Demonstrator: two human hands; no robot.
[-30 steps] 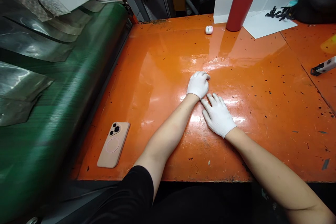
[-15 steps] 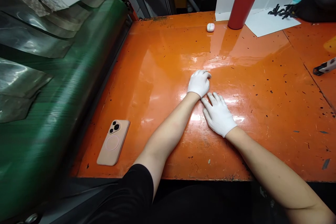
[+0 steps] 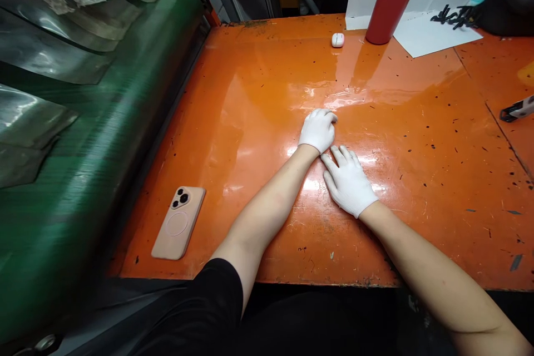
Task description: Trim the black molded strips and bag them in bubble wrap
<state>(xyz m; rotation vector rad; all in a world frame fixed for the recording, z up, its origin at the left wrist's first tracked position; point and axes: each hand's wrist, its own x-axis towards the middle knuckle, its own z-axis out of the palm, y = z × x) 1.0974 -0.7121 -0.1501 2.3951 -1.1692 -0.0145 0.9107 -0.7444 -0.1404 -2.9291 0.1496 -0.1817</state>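
Observation:
My left hand [image 3: 317, 129], in a white glove, rests on the glossy orange table [image 3: 250, 94] with its fingers loosely bent and a little apart. Nothing shows in it, though its palm side is hidden. Just below and to the right, my right hand [image 3: 349, 182], gloved too, lies flat and holds nothing. Its fingers are spread, and their tips point toward my left wrist, close to it or touching it. Nearest to my left forearm on the table is a pale pink phone [image 3: 178, 223], back side up.
A green conveyor belt [image 3: 112, 139] carrying clear plastic sheets [image 3: 50, 55] runs along the left. Toward the back stand a red bottle [image 3: 394, 3] and a small white case [image 3: 337, 40]. White paper [image 3: 434, 39], a black cap [image 3: 511, 5] and a cutter knife [image 3: 517, 109] lie on the right.
The view has shifted slightly, so the phone and belt appear a bit higher and farther left, and the bottle farther right. Both hands keep the same pose on the table.

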